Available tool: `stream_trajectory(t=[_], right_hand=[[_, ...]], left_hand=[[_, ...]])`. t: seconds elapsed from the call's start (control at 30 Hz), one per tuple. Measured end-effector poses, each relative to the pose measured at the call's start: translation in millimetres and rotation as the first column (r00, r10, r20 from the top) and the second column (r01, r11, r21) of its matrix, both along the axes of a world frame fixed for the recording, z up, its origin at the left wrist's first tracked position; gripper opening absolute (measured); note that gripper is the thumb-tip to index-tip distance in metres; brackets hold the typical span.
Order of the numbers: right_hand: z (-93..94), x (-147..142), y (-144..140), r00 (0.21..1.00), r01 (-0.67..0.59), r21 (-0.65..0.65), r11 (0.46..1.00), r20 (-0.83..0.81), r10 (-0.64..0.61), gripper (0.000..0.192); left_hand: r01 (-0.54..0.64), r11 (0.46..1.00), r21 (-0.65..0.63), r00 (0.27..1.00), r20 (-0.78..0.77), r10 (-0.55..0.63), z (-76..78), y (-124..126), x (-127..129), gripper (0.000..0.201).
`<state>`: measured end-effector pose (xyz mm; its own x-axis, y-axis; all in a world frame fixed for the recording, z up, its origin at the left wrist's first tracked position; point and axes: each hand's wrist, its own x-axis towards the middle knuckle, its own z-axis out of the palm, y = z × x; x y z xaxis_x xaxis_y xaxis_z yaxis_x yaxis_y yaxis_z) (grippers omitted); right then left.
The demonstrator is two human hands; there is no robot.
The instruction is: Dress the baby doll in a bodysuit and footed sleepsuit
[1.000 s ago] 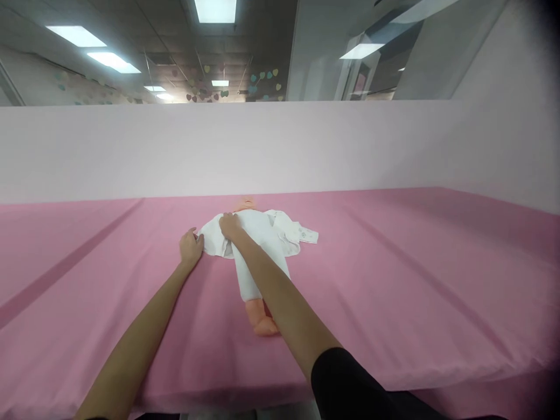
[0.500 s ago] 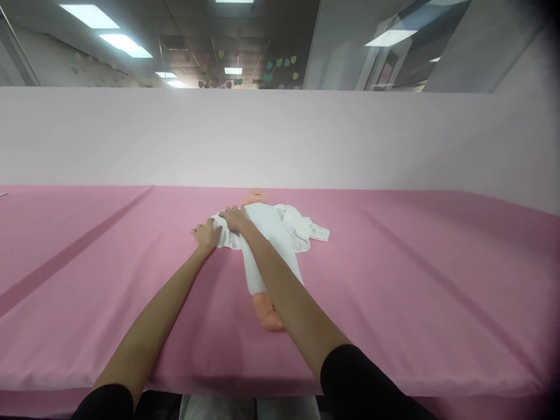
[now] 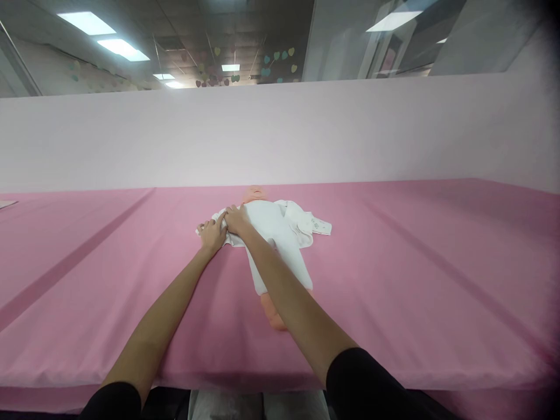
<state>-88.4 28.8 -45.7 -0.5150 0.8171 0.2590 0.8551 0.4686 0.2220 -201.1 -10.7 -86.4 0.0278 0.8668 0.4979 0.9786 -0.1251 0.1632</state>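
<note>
A baby doll (image 3: 273, 315) lies on its back on a pink-covered surface, its head at the far edge and its legs toward me. White clothing (image 3: 266, 219) covers its trunk and legs. Under it, a white baby shirt (image 3: 298, 226) is spread out to both sides, with a printed cuff (image 3: 322, 226) at the right. At the doll's left side in the view, my left hand (image 3: 213, 234) is closed on the shirt's sleeve. My right hand (image 3: 236, 220) grips the same sleeve nearer the shoulder, close beside my left. The fingertips are partly hidden in the cloth.
The pink cover (image 3: 394, 280) has folds and reaches a white wall panel (image 3: 280, 134) behind the doll. A flat pale item (image 3: 7, 203) lies at the far left edge. Glass above the panel shows ceiling lights and heart decorations.
My left hand has shifted slightly right, closer to my right hand, and cloth now shows beyond its fingers. The right hand stays on the sleeve. The camera view has tilted a little.
</note>
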Motion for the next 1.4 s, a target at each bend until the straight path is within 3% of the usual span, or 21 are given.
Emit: stream_trajectory(t=[0.27,0.57,0.9,1.03,1.4], right_hand=[[-3.4,-1.1,-7.2,0.998,-0.017,0.010,1.000,-0.061,0.017,0.025],[-3.3,2.6,-8.8,0.993,0.000,-0.003,1.000,-0.121,0.000,0.032],[1.1,4.0,0.4,0.961,-0.002,-0.073,0.997,-0.276,-0.019,0.036],[-1.9,4.1,1.0,0.967,-0.001,-0.036,0.999,-0.254,-0.008,0.042],[-0.3,3.1,4.8,0.983,0.047,-0.015,0.999,-0.179,-0.048,0.026]], left_hand=[[0.023,1.000,-0.003,0.991,-0.132,-0.023,5.0,2.2,-10.8,0.033],[0.094,0.994,0.057,0.982,-0.171,-0.083,8.8,5.5,-25.6,0.033],[0.088,0.994,0.057,0.979,-0.191,-0.076,5.9,1.8,-42.9,0.032],[0.088,0.996,0.010,0.978,-0.189,-0.084,5.3,-4.5,-49.2,0.032],[0.018,0.999,-0.041,0.993,-0.112,-0.023,-0.7,-8.5,-51.6,0.027]])
